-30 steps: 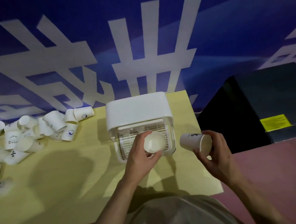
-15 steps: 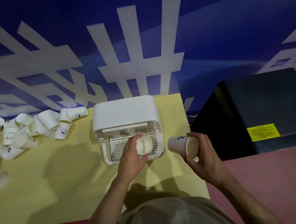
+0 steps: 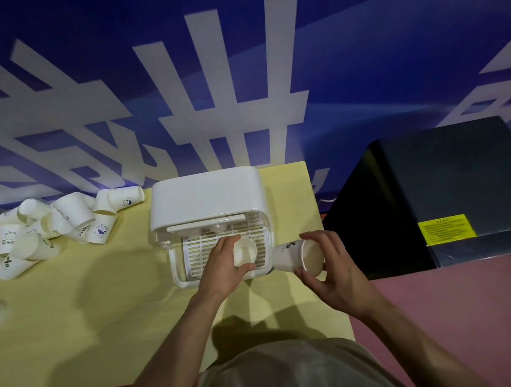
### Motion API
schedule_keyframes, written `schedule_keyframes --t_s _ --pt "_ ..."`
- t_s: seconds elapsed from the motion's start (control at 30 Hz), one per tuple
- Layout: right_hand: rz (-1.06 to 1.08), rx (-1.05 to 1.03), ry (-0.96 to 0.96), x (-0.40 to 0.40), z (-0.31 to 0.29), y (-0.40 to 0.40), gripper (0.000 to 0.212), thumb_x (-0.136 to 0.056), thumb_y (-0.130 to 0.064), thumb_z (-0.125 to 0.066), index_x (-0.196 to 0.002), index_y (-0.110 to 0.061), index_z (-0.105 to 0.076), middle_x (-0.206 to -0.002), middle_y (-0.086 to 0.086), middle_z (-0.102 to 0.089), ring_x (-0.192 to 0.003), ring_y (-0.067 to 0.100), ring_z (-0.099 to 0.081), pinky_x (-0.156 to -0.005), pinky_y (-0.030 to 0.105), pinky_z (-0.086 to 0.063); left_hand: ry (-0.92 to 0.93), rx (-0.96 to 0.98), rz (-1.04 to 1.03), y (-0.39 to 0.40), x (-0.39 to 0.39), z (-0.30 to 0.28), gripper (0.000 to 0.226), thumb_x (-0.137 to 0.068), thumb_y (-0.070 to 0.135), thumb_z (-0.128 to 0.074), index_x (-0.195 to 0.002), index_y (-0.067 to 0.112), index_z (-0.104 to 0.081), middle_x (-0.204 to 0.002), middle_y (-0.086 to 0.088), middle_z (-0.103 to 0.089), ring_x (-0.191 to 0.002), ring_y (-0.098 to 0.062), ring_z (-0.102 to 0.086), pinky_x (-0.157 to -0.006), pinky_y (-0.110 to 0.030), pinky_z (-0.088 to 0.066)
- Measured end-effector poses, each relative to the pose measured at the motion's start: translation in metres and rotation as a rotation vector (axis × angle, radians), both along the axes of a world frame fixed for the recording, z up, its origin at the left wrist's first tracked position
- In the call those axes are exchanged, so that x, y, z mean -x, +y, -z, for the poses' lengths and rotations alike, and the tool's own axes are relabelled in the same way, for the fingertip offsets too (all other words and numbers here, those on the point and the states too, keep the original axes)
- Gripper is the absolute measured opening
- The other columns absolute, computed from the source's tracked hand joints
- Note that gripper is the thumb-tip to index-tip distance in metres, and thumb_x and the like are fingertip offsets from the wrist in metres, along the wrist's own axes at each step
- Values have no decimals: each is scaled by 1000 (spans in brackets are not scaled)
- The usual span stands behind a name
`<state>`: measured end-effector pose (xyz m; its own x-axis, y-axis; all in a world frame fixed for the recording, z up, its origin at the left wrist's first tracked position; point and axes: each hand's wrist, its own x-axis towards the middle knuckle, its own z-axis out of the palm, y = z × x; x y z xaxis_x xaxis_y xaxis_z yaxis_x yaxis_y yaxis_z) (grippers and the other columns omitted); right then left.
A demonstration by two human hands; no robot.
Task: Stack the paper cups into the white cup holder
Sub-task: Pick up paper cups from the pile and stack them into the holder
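The white cup holder [image 3: 206, 198] stands on the yellow table [image 3: 104, 317], its slatted tray facing me. My left hand [image 3: 224, 269] grips a white paper cup [image 3: 246, 254] over the front of that tray, the cup's mouth towards me. My right hand [image 3: 333, 267] holds a second paper cup [image 3: 296, 256] on its side just right of the holder, mouth to the right. A pile of several loose paper cups [image 3: 48, 225] lies at the table's far left.
A black cabinet [image 3: 454, 193] with a yellow label [image 3: 446, 229] stands right of the table. A blue wall with large white characters [image 3: 222, 87] rises behind. The floor [image 3: 462, 313] at the right is reddish.
My left hand has pushed its cup a little further onto the holder's tray. My right hand with its cup has come closer to the holder's right side.
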<state>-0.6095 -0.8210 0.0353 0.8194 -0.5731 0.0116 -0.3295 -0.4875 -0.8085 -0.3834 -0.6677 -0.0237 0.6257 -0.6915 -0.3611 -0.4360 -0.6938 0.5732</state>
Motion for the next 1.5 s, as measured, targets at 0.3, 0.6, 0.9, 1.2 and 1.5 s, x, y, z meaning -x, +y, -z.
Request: schedule_keyframes --t_s 0.3,0.6,0.9,1.2,1.5 --pt "-167 42 -55 -38 -7 19 55 -92 -34 -75 -139 -28 -48 -138 -10 -41 -124 3 -51 -98 26 -51 12 114 -37 29 1 2 91 -79 37 -87 -154 30 -36 -150 9 -44 -139 -12 -40 -114 -37 -39" --pt "-272 198 33 -83 9 37 60 -95 -39 -71 -148 -32 -43 -149 -4 -40 -130 15 -50 -96 30 -53 37 210 -91 72 3 -11 79 -86 39 -81 -152 36 -37 -139 20 -37 -134 -7 -44 -109 -43 -49" --pt "-293 315 196 -105 31 49 67 -91 -42 -74 -149 -38 -41 -149 -4 -42 -130 19 -52 -76 41 -62 34 302 -145 95 -2 -24 68 -87 39 -80 -145 40 -44 -139 19 -43 -130 -6 -48 -106 -42 -50" --pt "-310 329 344 -127 43 51 70 -89 -48 -74 -151 -36 -43 -151 -5 -45 -125 21 -58 -78 38 -58 48 305 -158 113 -3 -25 60 -87 37 -80 -140 36 -52 -137 20 -43 -127 0 -48 -98 -32 -55" --pt "-334 306 352 -134 58 54 73 -85 -48 -78 -149 -29 -49 -147 0 -53 -120 25 -64 -74 39 -58 89 291 -177 128 -6 -28 60 -89 37 -78 -142 38 -50 -140 22 -40 -129 -2 -48 -95 -30 -55"
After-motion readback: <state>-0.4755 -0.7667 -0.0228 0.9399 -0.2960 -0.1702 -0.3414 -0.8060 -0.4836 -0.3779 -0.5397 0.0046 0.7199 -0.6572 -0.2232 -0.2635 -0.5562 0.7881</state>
